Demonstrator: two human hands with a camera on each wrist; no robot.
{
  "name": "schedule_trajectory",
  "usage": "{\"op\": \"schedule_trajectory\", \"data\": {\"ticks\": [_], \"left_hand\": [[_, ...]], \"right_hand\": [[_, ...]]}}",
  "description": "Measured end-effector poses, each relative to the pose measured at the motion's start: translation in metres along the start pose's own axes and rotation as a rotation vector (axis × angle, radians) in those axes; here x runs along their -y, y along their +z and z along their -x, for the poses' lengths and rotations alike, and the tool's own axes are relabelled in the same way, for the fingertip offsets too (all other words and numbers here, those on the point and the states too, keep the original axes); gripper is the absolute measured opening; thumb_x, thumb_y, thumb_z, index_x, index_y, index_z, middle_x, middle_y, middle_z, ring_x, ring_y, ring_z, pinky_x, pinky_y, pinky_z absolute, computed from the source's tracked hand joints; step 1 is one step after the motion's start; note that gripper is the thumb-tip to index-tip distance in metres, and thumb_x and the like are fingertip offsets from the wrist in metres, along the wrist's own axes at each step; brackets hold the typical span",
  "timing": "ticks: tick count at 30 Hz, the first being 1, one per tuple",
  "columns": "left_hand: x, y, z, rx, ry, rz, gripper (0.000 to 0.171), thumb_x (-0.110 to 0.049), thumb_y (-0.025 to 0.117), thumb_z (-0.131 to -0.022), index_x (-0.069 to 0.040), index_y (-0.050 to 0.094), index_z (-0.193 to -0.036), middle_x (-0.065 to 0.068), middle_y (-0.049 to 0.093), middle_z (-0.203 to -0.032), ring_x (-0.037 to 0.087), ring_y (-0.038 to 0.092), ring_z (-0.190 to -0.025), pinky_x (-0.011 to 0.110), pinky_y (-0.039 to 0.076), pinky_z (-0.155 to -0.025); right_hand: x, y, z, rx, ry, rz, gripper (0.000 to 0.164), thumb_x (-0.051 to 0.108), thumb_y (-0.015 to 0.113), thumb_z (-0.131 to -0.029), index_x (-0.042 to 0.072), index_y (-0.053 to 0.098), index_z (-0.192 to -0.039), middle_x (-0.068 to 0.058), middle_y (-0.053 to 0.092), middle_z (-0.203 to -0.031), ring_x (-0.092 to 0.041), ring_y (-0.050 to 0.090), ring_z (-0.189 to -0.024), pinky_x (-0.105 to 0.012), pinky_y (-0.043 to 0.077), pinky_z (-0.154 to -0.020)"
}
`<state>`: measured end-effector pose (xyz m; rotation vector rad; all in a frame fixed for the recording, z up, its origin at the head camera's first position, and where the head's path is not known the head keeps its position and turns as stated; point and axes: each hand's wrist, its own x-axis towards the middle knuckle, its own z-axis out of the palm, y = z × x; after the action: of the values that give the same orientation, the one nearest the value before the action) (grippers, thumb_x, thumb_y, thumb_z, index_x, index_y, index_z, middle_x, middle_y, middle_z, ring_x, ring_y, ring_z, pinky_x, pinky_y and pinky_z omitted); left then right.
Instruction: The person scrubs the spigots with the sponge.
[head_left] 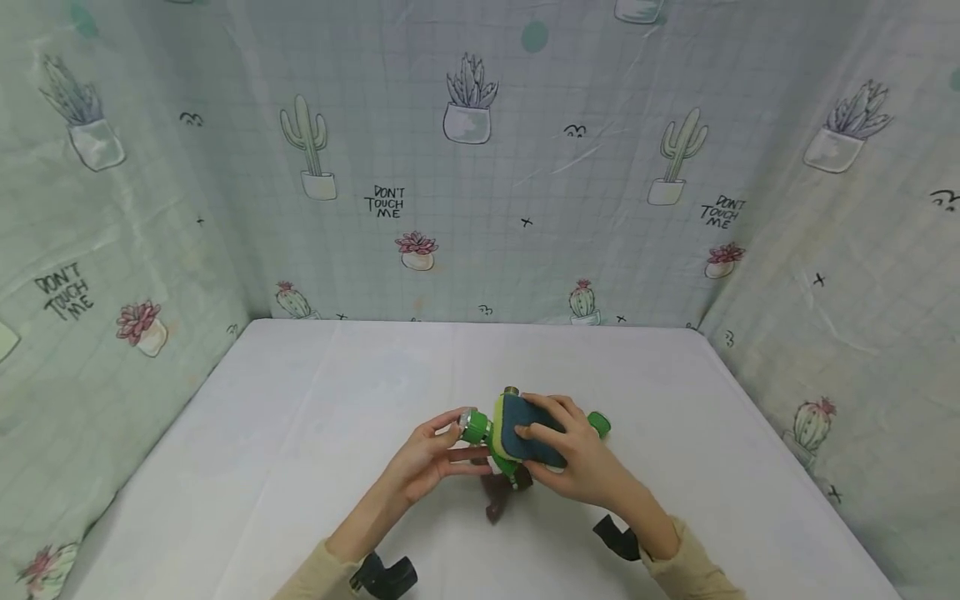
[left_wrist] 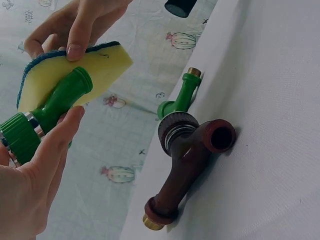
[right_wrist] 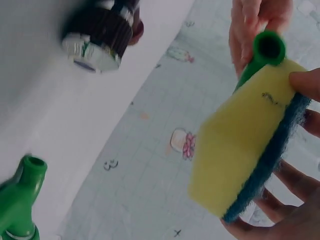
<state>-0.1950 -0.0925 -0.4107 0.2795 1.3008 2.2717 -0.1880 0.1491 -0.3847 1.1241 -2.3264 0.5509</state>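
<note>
My left hand (head_left: 423, 458) grips a green tap (head_left: 474, 427) by its ridged, chrome-trimmed end, above the table. In my right hand (head_left: 573, 450) is a sponge (head_left: 532, 425), yellow on one side with a dark blue scouring layer on the other. Its yellow face lies against the tap's green body, as the left wrist view shows. A brown tap (left_wrist: 185, 170) with a brass threaded end lies on the table below the hands. Just beyond it is a second green tap (left_wrist: 182, 95), partly hidden behind the brown one.
A white-covered table (head_left: 360, 383) carries the taps. Patterned cloth (head_left: 480, 208) with cactus prints hangs at the back and both sides. Black wrist-worn pieces (head_left: 386, 577) show beside the forearms.
</note>
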Motion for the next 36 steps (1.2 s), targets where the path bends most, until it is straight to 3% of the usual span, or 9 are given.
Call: {"op": "schedule_trajectory", "data": {"ticks": [5, 11, 19, 28, 36], "left_hand": [[-0.001, -0.002, 0.000, -0.042, 0.000, -0.004, 0.052, -0.015, 0.041, -0.094, 0.004, 0.020, -0.138, 0.002, 0.058, -0.108, 0.035, 0.056, -0.106, 0.054, 0.044, -0.087], [0.002, -0.004, 0.000, -0.076, 0.002, -0.038, 0.056, -0.018, 0.044, -0.093, 0.002, 0.020, -0.139, 0.007, 0.052, -0.119, 0.038, 0.052, -0.110, 0.054, 0.044, -0.088], [0.002, -0.004, -0.001, -0.022, -0.004, -0.049, 0.055, -0.018, 0.043, -0.094, 0.001, 0.020, -0.139, 0.006, 0.051, -0.118, 0.035, 0.054, -0.108, 0.053, 0.046, -0.086], [-0.005, -0.003, 0.002, 0.043, 0.011, -0.046, 0.051, -0.016, 0.040, -0.095, 0.002, 0.021, -0.139, 0.005, 0.055, -0.115, 0.039, 0.053, -0.108, 0.054, 0.046, -0.084], [-0.006, -0.002, 0.003, 0.094, -0.005, 0.006, 0.039, -0.016, 0.037, -0.096, -0.004, 0.035, -0.133, 0.004, 0.060, -0.111, 0.028, 0.061, -0.099, 0.054, 0.046, -0.084]], "right_hand": [[0.009, 0.005, 0.003, 0.000, -0.049, 0.017, 0.043, 0.024, 0.078, -0.064, 0.030, 0.062, -0.104, -0.010, 0.044, -0.132, -0.025, 0.039, -0.114, -0.048, 0.047, -0.080], [0.014, 0.007, 0.006, -0.005, -0.026, -0.020, 0.039, 0.024, 0.076, -0.067, 0.030, 0.061, -0.103, -0.010, 0.044, -0.132, -0.024, 0.037, -0.116, -0.048, 0.046, -0.083], [0.011, 0.011, 0.006, -0.069, -0.008, -0.005, 0.038, 0.023, 0.075, -0.067, 0.028, 0.063, -0.101, -0.010, 0.044, -0.132, -0.025, 0.038, -0.115, -0.048, 0.046, -0.082], [0.002, 0.013, -0.008, -0.128, -0.019, -0.015, 0.024, 0.029, 0.065, -0.079, 0.022, 0.063, -0.102, -0.015, 0.046, -0.128, -0.028, 0.041, -0.112, -0.049, 0.043, -0.081], [-0.016, 0.017, -0.018, -0.215, 0.088, 0.002, 0.035, 0.015, 0.074, -0.068, 0.015, 0.063, -0.100, -0.020, 0.047, -0.125, -0.033, 0.043, -0.108, -0.053, 0.046, -0.081]]}}
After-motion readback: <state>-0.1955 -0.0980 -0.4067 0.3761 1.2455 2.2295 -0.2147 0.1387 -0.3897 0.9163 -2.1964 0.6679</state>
